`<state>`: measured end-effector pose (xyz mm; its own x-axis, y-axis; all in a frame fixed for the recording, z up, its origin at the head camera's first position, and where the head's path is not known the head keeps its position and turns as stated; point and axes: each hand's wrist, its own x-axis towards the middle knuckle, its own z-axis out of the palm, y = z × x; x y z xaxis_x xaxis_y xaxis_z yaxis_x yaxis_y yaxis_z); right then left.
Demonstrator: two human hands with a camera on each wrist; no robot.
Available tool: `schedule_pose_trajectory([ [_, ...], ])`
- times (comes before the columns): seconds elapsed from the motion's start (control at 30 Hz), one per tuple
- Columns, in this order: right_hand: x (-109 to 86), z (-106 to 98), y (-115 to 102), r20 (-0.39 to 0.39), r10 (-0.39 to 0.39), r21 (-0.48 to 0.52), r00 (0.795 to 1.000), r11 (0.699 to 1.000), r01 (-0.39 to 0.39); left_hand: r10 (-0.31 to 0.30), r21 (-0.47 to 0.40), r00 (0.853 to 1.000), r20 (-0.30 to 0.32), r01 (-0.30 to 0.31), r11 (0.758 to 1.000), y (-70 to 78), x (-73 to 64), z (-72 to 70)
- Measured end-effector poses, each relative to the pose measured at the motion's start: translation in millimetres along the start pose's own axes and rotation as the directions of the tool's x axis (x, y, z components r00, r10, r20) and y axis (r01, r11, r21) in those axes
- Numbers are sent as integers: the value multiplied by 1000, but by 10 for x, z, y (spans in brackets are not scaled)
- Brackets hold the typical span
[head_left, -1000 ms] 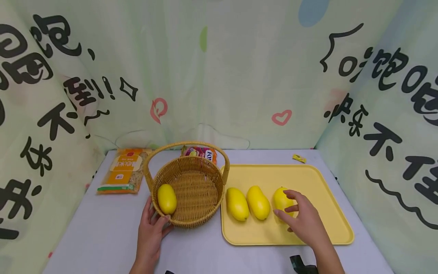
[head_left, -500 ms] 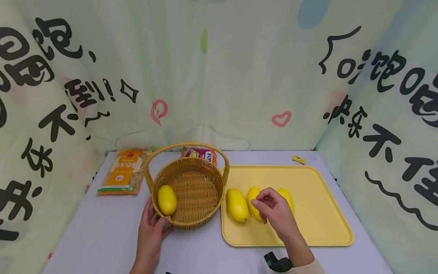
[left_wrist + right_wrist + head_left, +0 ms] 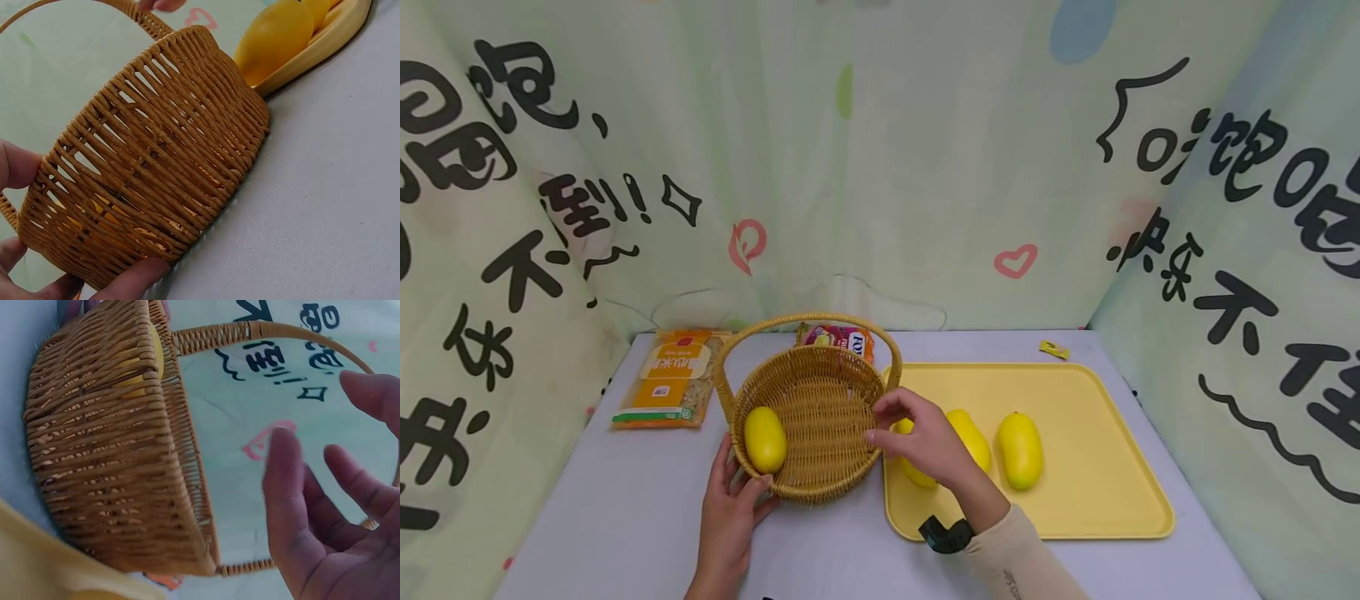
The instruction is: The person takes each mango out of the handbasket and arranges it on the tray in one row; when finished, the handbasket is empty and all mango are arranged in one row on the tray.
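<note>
My left hand (image 3: 733,504) grips the wicker basket (image 3: 842,487) at its lower left rim, the thumb at the rim and fingers against the outer wall. Inside the basket's left side lies one yellow mango (image 3: 765,440). My right hand (image 3: 928,437) hovers by the basket's right rim with loosely bent fingers and holds nothing; in the right wrist view, its fingers (image 3: 284,469) are apart with a gap between them. Behind that hand a mango (image 3: 917,475) is partly hidden on the yellow tray (image 3: 1097,467). Two more, a middle mango (image 3: 972,442) and a right mango (image 3: 1021,450), lie beside it.
An orange bag of grain (image 3: 666,379) lies at the back left of the table. A purple-red snack packet (image 3: 838,337) is partly hidden behind the basket. A small yellow wrapper (image 3: 1054,349) lies behind the tray. Printed curtains enclose the table.
My right hand has moved left from the right mango, across the tray, to the basket's right rim, with nothing in it. The left hand and the basket stay in place.
</note>
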<state>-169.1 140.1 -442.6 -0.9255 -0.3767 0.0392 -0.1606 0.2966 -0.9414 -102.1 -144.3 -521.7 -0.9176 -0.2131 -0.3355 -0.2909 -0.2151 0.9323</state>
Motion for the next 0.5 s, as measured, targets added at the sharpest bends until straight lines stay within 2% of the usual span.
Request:
schedule_pose_trajectory([
  [0.17,205,126,-92,95,1,-122,995,992,11,1,-3,1000,-3,-1,1000,-17,11,-3],
  [0.33,390,248,-178,191,16,-252,982,967,33,-5,-5,1000,-6,5,1000,-17,17,10],
  [0.5,571,398,-274,253,25,-336,967,940,64,-14,-1,1000,-13,14,1000,2,14,18],
])
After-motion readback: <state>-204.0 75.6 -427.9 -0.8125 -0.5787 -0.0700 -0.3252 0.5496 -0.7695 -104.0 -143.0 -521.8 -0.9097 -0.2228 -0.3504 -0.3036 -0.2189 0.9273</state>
